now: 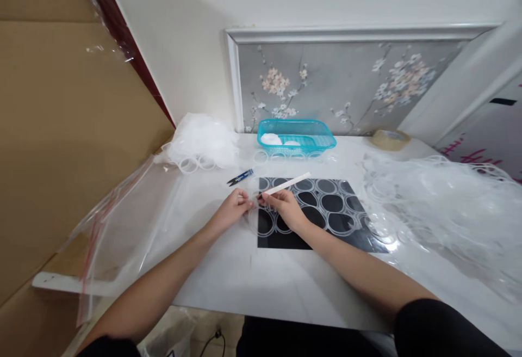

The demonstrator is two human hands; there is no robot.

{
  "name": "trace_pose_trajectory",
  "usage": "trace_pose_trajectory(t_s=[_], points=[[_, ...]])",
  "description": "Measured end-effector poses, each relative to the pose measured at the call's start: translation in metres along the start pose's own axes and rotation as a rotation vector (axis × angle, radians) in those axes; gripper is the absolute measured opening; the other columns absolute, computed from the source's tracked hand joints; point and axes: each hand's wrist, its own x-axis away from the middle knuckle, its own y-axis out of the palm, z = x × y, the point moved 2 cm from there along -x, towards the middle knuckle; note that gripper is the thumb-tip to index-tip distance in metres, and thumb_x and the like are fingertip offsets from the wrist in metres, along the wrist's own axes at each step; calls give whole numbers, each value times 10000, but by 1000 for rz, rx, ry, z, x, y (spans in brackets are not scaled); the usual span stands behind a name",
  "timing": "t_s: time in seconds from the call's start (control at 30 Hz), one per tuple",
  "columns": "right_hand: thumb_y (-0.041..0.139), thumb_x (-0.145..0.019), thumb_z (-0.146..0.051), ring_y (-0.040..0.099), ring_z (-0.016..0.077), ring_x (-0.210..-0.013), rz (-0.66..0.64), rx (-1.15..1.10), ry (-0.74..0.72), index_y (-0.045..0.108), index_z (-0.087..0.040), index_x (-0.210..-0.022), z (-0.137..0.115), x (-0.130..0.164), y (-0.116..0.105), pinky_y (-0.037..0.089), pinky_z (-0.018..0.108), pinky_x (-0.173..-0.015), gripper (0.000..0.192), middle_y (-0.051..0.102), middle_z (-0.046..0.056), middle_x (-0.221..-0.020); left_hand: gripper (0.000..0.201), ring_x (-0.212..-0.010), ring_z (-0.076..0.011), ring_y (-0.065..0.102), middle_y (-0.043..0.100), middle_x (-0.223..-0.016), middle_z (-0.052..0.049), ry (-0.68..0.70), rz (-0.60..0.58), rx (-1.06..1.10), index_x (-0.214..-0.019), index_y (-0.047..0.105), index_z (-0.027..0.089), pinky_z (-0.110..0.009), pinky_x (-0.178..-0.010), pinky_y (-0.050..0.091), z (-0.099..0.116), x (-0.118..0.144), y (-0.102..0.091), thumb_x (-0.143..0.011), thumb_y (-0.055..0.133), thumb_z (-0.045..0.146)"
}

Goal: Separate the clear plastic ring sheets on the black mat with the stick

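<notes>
Because the clear plastic ring (261, 216) lies at the near left corner of the black mat (285, 240) and is pinched at its far rim between both hands, any slip there looks like the likeliest trouble. The left hand (231, 211) closes its fingertips on the rim from the left, while the right hand (285, 207) grips a thin white stick (287, 184) that angles up and away over the mat; its tip sits hidden at the fingers, so whether it touches the ring cannot be told. I judge that a hard push with the stick could crease or snap so thin a ring, or flick it off the mat. The neighbouring rings (330, 203) lie edge to edge (some seem to overlap), so a dragged wrist could scatter them. Farther out, the small blue snips (240, 177) lie near the left hand, and a careless reach might catch them. The loose heap of clear plastic (444, 204) to the right could slide onto the mat.
</notes>
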Motion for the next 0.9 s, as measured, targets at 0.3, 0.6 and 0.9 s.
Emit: trace_pose_trajectory(t_s=[0.3,0.6,0.9], points=[[551,-839,-451,482,123,-530,-14,527,-119,638,-139,-696,1,3,1,369,247,-534,353,577,18,-584,456,-558,-140,577,599,-603,61,-18,10,185,-984,391,189,-252,-592,412,1,1,3,-649,693,252],[554,-838,-425,516,135,-561,8,585,-141,670,-145,-748,0,3,1,378,233,-530,316,613,29,-615,498,-628,-158,614,607,-642,53,-26,8,223,-1031,417,184,-266,-640,435,0,-1,2,-622,700,208],[538,-843,-431,473,121,-527,-36,572,-94,662,-133,-742,-3,4,2,349,233,-526,338,579,19,-574,484,-625,-163,621,597,-633,56,-16,9,213,-1039,421,182,-271,-646,450,3,1,1,-629,677,199]])
